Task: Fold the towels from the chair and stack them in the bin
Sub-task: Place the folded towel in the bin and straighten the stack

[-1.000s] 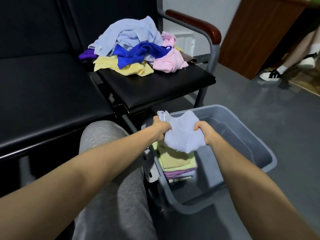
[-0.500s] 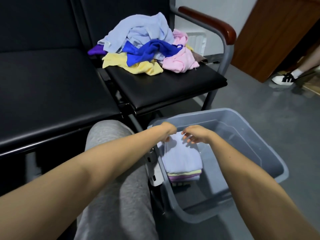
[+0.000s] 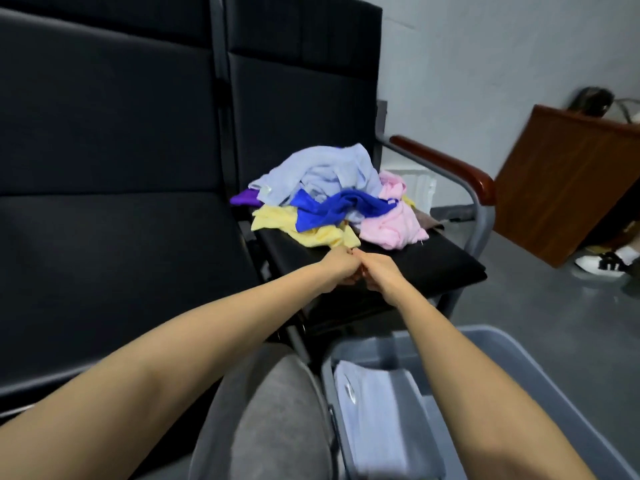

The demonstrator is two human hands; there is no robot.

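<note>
The padded black chair (image 3: 398,268) extends beyond both grips. The smooth grey plastic bin (image 3: 519,355) sits below them, nearer the person, handy for stacking. The crumpled pile (image 3: 332,202) of soft towels lies just past the grips. A folded pale-blue towel (image 3: 377,420) lies flat in the bin. Left grip (image 3: 337,270) and right grip (image 3: 379,277) meet, fingers curled, probably reaching; whether they pinch anything I cannot tell.

Arms outstretched, left hand (image 3: 341,270) and right hand (image 3: 379,276) touching, fingers (image 3: 350,279) curled.
</note>
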